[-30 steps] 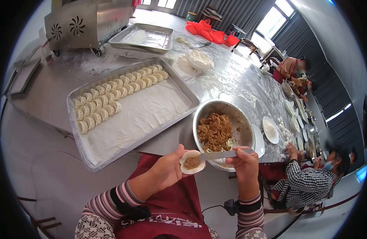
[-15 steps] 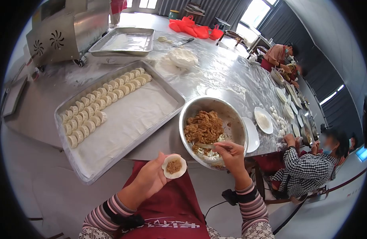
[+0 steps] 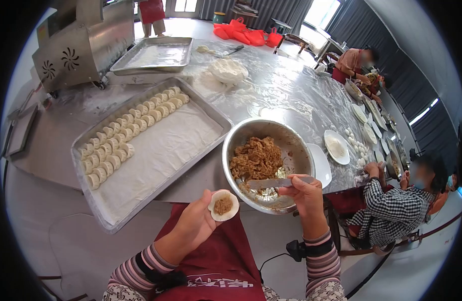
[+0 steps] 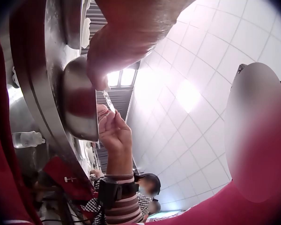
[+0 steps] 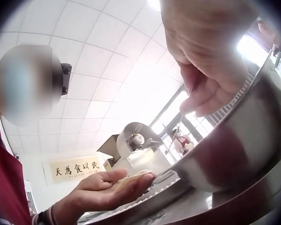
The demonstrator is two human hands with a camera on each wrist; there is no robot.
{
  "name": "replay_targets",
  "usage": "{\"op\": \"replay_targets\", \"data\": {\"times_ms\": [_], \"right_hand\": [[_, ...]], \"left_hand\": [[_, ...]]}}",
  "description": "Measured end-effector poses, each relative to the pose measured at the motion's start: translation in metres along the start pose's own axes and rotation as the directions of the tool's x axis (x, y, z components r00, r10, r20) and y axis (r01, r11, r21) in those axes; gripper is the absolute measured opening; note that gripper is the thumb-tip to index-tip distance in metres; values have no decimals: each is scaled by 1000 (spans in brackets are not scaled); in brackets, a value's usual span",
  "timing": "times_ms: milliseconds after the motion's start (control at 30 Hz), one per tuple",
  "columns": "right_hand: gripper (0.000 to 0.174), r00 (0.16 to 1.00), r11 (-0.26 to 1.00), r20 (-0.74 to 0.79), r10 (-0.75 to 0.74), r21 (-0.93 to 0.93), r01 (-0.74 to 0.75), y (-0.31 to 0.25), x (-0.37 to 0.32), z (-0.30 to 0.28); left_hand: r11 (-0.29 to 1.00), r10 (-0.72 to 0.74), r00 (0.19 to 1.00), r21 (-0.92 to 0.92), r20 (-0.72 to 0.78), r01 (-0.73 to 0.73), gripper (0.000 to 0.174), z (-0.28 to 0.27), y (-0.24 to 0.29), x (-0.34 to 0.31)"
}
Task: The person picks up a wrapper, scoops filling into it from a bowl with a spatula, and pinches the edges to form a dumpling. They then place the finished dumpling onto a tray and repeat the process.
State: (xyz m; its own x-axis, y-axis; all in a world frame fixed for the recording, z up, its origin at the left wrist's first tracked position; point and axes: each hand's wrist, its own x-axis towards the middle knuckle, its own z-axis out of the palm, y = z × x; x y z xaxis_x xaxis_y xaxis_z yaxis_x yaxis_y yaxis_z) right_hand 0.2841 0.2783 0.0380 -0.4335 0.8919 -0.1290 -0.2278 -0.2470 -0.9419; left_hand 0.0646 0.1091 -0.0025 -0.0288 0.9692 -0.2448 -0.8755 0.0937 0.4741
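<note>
My left hand [image 3: 200, 218] is held palm up in front of the table edge, cradling a round dumpling wrapper [image 3: 223, 205] with a dab of brown filling. My right hand [image 3: 304, 190] grips a flat metal spatula [image 3: 278, 182] whose blade lies across the near rim of the steel bowl [image 3: 296, 145]. Brown minced filling [image 3: 256, 159] is heaped in that bowl. In the right wrist view the left hand [image 5: 107, 189] shows from below with the wrapper [image 5: 131, 179] on its fingers. The left wrist view shows the right hand [image 4: 115, 133] beside the bowl [image 4: 79, 101].
A large floured tray [image 3: 161, 155] at the left holds several folded dumplings [image 3: 125, 133] in rows. Behind it stand a second tray [image 3: 153, 54], a steel machine [image 3: 85, 42] and a dough pile [image 3: 228, 70]. White plates [image 3: 336, 147] and other seated people [image 3: 396, 210] line the table's right side.
The right hand lifted the spatula from inside the bowl to its near rim. The left hand with the filled wrapper has stayed in front of the table edge.
</note>
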Motion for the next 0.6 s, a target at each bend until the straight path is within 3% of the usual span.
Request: {"op": "replay_targets", "data": {"times_ms": [67,133,167,200,233,267,300,367,467,567,600], "right_hand": [[13,1000,999,-3,-14,51,14,-6,-11,8],[11,980,979,-29,-196,-62,194,-6,-33,28],[11,981,980,-25,-192,-60,190,-1,-42,31],[11,895,833,151,-419,-329,445,4,-53,32],[10,746,550,373,-551,-510,661,8,-60,36],[12,576,308,564,-591,-503,808,11,-63,41],[14,384,49,734,-561,-434,900,13,-68,45],[17,258,-193,901,-347,-338,921,13,-83,53],[17,248,-208,911,-330,-326,922,16,-97,54],[15,286,-128,888,-360,-350,928,7,-104,53],[14,395,61,784,-479,-420,906,9,-101,52]], "left_hand": [[1000,6,1000,-5,2,-6,48,7,1,2],[1000,11,1000,-13,-6,-11,46,10,2,3],[1000,8,1000,-24,3,-8,46,11,1,4],[999,4,1000,-35,14,-3,46,11,1,6],[999,1,1000,-35,12,-1,46,12,1,6],[999,5,999,-40,32,-4,46,13,0,6],[999,7,999,-45,53,-5,46,14,-1,6],[999,12,999,-33,39,-11,49,15,-2,7],[1000,11,1000,-17,8,-11,53,11,-4,5],[1000,-1,1000,-13,12,1,54,10,-2,2],[1000,-7,999,-11,32,8,55,10,-1,2]]}}
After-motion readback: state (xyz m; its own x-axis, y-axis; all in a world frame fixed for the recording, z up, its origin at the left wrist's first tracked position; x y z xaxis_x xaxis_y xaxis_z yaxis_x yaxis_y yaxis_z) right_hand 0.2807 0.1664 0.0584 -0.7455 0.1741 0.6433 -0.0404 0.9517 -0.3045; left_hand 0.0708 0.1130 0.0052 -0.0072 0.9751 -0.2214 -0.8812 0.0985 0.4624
